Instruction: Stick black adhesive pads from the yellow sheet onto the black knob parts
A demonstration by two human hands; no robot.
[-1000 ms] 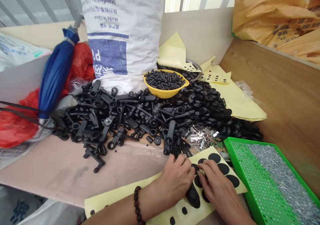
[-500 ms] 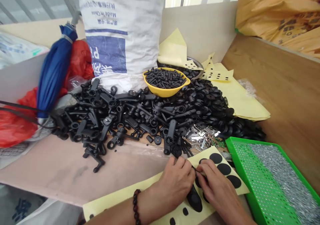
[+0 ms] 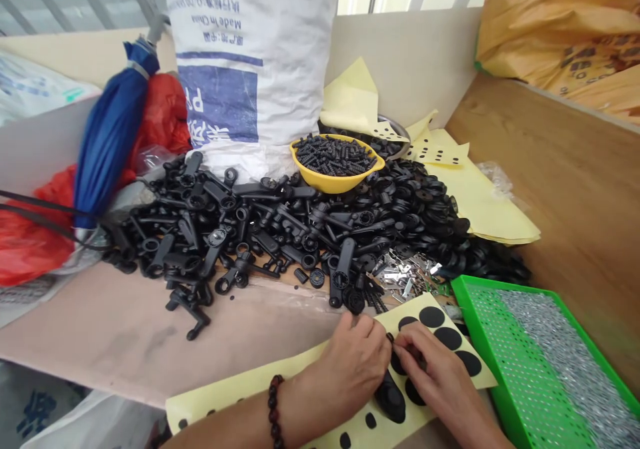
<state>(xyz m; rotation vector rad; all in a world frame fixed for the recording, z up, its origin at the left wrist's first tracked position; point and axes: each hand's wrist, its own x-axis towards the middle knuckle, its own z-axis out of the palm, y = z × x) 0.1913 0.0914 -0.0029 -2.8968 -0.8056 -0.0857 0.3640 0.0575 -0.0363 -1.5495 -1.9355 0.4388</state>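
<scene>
A long black plastic part (image 3: 390,401) with a rounded end lies over a pale yellow sheet (image 3: 240,386) of black pads. My left hand (image 3: 353,362) is closed around the part's upper portion and hides much of it. Beside its fingertips, my right hand (image 3: 431,368) pinches at the part's far tip. Whatever sits between the right fingertips is too small to make out. Large round black pads (image 3: 431,316) and smaller dots (image 3: 371,420) show on the sheet around both hands.
Behind the hands spreads a heap of black plastic levers and discs (image 3: 280,229). A yellow bowl (image 3: 333,181) of black ribbed pieces sits on it. Shiny metal clips (image 3: 405,272) lie nearer. A green tray (image 3: 520,376) of small metal pieces stands right; a white sack (image 3: 295,56) rises behind.
Both hands stay at nearly the same place. My right fingertips have shifted slightly at the tip of the black part, which shows a little more now. The view has moved slightly.
</scene>
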